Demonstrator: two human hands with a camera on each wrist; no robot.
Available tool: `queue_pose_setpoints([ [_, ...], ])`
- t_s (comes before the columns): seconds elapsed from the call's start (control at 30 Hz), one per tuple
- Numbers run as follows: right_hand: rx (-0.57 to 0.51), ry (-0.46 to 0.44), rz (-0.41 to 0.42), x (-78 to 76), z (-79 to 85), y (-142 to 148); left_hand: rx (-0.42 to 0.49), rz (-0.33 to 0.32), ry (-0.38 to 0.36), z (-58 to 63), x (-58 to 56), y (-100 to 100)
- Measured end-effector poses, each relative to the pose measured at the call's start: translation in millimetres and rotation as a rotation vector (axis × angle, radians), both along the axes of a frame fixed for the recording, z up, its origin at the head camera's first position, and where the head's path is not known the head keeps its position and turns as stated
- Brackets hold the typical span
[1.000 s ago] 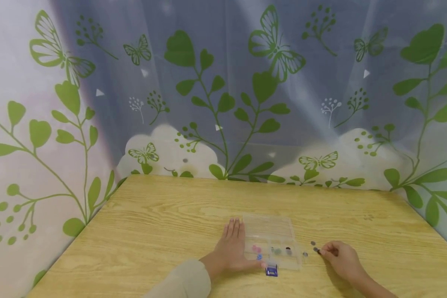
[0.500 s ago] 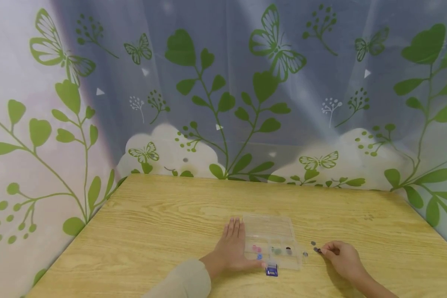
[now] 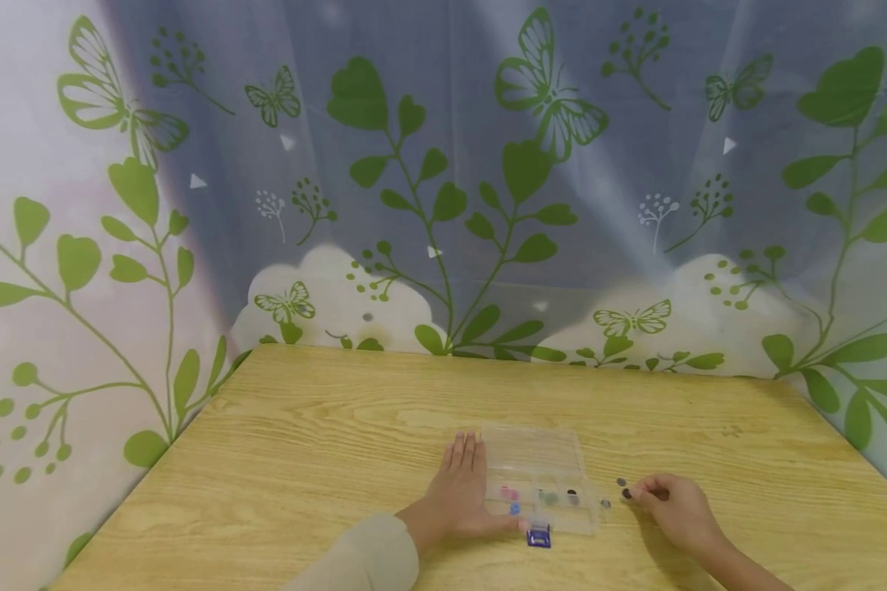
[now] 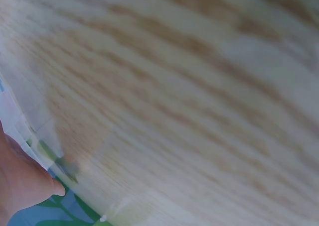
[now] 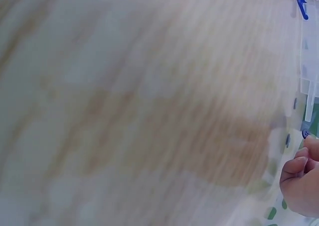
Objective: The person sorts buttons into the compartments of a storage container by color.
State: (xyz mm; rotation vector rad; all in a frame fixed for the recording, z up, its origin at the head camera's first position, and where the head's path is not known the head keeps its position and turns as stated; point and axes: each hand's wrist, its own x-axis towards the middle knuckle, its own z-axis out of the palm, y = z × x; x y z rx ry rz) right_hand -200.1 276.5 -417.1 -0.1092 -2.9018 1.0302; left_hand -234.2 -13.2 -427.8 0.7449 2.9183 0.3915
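A clear plastic compartment box lies with its lid opened back. Inside are pink buttons, blue buttons, pale green buttons and a dark button. My left hand rests along the box's left side, fingers straight, thumb stretched along the front edge to the blue latch. To the right of the box, my right hand pinches a dark button between thumb and fingertip. Loose grey buttons lie near those fingertips, one closer to the box.
The wood-grain table extends around the box on all sides. Behind it hangs a curtain printed with green leaves and butterflies, and it also covers both sides.
The right fingertips have shifted slightly left and up; the pinched dark button now shows more of its face and overlaps where a grey button lay. The left hand and box have stayed still.
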Motion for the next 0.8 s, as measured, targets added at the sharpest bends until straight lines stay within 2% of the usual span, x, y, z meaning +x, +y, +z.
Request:
queue_pose_setpoints([
  [0.3,-0.030,-0.018,0.015,-0.4,6.8,-5.5,0.009,0.001,-0.001,1.2,1.0,-0.1],
  [0.8,-0.023,0.045,0.044,-6.0,16.0,-15.6,0.001,0.011,-0.006,2.1,1.9,-0.4],
])
